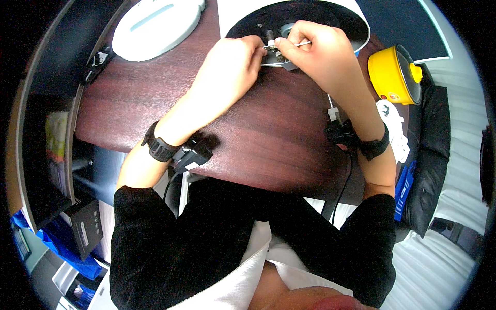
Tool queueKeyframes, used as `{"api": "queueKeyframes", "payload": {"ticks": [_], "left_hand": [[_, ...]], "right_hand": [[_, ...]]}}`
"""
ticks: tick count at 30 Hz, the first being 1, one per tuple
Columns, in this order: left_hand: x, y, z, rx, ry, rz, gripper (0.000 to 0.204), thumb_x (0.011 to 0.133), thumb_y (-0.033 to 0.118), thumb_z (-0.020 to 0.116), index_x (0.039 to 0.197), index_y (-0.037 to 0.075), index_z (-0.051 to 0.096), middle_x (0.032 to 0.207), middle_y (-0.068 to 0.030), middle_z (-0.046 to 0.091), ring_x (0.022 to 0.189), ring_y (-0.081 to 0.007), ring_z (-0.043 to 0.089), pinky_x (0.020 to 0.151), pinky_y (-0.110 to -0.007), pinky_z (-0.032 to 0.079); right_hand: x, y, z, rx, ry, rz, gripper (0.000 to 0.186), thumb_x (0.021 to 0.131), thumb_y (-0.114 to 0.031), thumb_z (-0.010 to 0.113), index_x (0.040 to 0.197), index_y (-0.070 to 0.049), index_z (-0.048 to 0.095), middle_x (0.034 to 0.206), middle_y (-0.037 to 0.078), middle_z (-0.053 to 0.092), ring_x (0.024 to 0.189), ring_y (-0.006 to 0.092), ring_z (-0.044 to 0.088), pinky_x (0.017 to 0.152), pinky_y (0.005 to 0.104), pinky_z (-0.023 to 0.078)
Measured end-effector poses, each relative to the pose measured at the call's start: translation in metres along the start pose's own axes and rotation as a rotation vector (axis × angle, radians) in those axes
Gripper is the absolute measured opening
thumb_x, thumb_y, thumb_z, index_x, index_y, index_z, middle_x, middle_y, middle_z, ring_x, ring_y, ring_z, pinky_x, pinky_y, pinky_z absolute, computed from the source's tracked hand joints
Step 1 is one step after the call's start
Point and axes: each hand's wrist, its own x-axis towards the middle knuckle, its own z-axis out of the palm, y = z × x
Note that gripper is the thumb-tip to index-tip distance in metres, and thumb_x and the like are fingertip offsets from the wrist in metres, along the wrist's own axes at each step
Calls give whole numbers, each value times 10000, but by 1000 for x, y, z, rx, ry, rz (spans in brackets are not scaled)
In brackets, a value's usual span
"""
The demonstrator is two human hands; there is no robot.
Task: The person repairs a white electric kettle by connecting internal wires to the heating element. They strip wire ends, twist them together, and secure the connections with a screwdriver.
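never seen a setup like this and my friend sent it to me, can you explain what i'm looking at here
There's no robot here: these are a person's bare hands. The single picture comes from a camera worn on the head, looking down; its wide lens bends straight edges. On the dark brown table, a pale rounded piece lies at upper left, and a yellow pot stands to the right. At the top is a round dark-bottomed thing. Over it, the right hand pinches a thin white wire; what the left hand grips is too small to tell.
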Motion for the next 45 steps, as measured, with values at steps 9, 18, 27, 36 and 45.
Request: {"api": "queueKeyframes", "payload": {"ticks": [9, 18, 27, 36, 45], "left_hand": [[1, 18, 23, -297, -21, -100, 181, 975, 149, 538, 1036, 4, 628, 719, -105, 676, 528, -170, 626, 519, -299, 501], [2, 15, 26, -170, 29, -22, 179, 969, 131, 539, 1038, 0, 640, 707, -107, 674, 534, -171, 633, 526, -295, 505], [2, 15, 24, -142, 110, -12, 138, 922, 111, 567, 925, -6, 641, 743, -220, 638, 709, -380, 655, 647, -430, 517], [4, 19, 24, -138, 108, 11, 145, 923, 122, 575, 932, -6, 644, 746, -228, 632, 697, -395, 649, 617, -442, 514], [-2, 20, 22, -205, 8, -259, 190, 967, 130, 562, 1053, 16, 687, 658, -58, 654, 520, -76, 594, 487, -243, 457]], "right_hand": [[6, 15, -15, -21, -104, 92, 304, 838, -284, 705, 794, 10, 637, 606, 107, 540, 571, 121, 479, 565, 307, 435], [5, 17, -9, -5, -67, 95, 334, 835, -324, 720, 826, 7, 680, 680, 136, 633, 634, 172, 626, 625, 306, 491], [5, 14, -10, 46, -79, 134, 315, 849, -317, 715, 846, -3, 692, 672, 120, 631, 628, 138, 611, 615, 287, 487], [-15, -9, -26, -63, 168, -62, 232, 809, -171, 688, 995, -44, 631, 927, 124, 627, 771, 210, 657, 677, 308, 524], [-142, 90, -108, -76, 244, 359, 231, 890, -192, 632, 1102, -102, 645, 816, 145, 685, 710, 261, 687, 626, 369, 529]]}}
